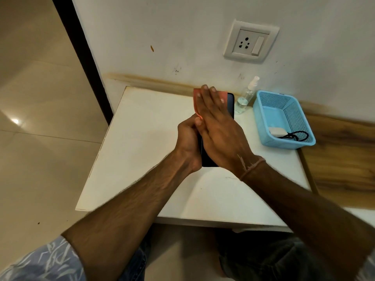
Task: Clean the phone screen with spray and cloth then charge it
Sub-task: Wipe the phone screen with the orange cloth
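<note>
My left hand (187, 136) grips the left edge of a dark phone (231, 104), holding it above the white table (146, 138). My right hand (218, 126) lies flat on the screen and presses a pink cloth (196, 100) against it, fingers stretched out. Most of the phone is hidden under the hands; only its top right corner and bottom edge show. A clear spray bottle (246, 96) with a white nozzle stands upright just right of the phone. A white charger (277, 131) with a black cable (298, 135) lies inside a blue basket (261, 116).
A wall socket with a switch (250, 41) sits on the white wall above the table. The blue basket stands at the table's back right corner. A wooden panel (341, 159) borders the table on the right. Tiled floor lies to the left.
</note>
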`<state>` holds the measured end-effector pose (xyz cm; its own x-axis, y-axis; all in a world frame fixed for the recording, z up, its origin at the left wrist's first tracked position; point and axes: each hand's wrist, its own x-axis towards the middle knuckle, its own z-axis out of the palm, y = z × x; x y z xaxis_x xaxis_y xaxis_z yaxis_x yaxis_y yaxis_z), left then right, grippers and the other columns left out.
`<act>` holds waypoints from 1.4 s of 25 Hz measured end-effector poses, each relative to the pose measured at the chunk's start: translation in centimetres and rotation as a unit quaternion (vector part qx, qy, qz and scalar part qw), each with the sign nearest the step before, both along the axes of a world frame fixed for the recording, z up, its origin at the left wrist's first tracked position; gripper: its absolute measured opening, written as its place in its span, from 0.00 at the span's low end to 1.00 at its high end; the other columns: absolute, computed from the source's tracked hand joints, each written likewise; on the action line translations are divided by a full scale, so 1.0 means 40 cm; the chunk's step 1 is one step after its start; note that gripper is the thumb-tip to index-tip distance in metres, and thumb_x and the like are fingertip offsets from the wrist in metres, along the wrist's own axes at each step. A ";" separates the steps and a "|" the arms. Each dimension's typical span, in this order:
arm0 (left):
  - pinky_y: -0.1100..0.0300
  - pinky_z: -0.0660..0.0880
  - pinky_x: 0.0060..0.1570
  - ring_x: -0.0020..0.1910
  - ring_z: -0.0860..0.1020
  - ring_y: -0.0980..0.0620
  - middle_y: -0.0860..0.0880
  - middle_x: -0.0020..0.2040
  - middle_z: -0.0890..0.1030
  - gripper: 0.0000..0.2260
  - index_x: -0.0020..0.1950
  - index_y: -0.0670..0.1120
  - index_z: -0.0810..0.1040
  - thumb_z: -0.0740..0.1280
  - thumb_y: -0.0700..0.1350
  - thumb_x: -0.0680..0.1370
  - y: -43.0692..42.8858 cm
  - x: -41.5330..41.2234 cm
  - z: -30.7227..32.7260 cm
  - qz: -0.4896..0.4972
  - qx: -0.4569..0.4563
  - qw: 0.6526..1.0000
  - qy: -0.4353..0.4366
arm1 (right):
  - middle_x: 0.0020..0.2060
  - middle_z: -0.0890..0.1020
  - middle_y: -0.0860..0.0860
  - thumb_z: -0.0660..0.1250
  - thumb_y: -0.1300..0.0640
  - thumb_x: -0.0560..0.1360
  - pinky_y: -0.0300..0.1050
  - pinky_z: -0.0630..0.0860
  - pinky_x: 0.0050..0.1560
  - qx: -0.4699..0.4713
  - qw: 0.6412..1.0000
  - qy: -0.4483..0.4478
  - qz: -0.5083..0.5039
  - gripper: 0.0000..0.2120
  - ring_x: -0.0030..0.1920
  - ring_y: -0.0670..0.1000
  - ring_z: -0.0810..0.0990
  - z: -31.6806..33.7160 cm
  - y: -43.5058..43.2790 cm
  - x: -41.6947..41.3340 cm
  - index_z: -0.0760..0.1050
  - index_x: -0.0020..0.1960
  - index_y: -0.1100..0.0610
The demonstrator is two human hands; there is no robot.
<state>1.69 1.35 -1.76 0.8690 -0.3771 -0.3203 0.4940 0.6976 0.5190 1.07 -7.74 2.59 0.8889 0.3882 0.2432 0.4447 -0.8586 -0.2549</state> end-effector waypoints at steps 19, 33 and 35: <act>0.53 0.78 0.55 0.49 0.85 0.45 0.46 0.52 0.86 0.23 0.55 0.47 0.87 0.60 0.62 0.80 0.001 0.009 -0.001 0.002 0.013 1.000 0.013 | 0.79 0.49 0.54 0.48 0.54 0.84 0.52 0.49 0.78 -0.005 0.999 -0.031 -0.009 0.25 0.79 0.51 0.45 -0.015 -0.083 0.037 0.48 0.79 0.57; 0.55 0.81 0.46 0.43 0.84 0.45 0.45 0.48 0.86 0.24 0.53 0.47 0.87 0.61 0.64 0.79 -0.013 0.008 -0.005 -0.004 0.046 0.999 0.014 | 0.79 0.49 0.54 0.47 0.55 0.85 0.49 0.44 0.78 0.041 0.995 -0.016 -0.090 0.24 0.79 0.51 0.45 -0.008 -0.100 0.046 0.47 0.79 0.57; 0.55 0.81 0.44 0.42 0.84 0.45 0.45 0.48 0.86 0.25 0.55 0.48 0.86 0.60 0.65 0.79 -0.014 0.010 -0.008 -0.002 0.051 0.999 0.008 | 0.79 0.50 0.55 0.47 0.55 0.85 0.49 0.42 0.78 0.054 0.989 -0.018 -0.135 0.25 0.79 0.52 0.44 -0.012 -0.106 0.045 0.47 0.79 0.58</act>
<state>2.11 0.81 -2.06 0.8614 -0.3458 -0.3720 0.5065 0.6388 0.5791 2.88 -11.97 2.12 0.9466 0.1075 0.3038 0.2132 -0.9158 -0.3404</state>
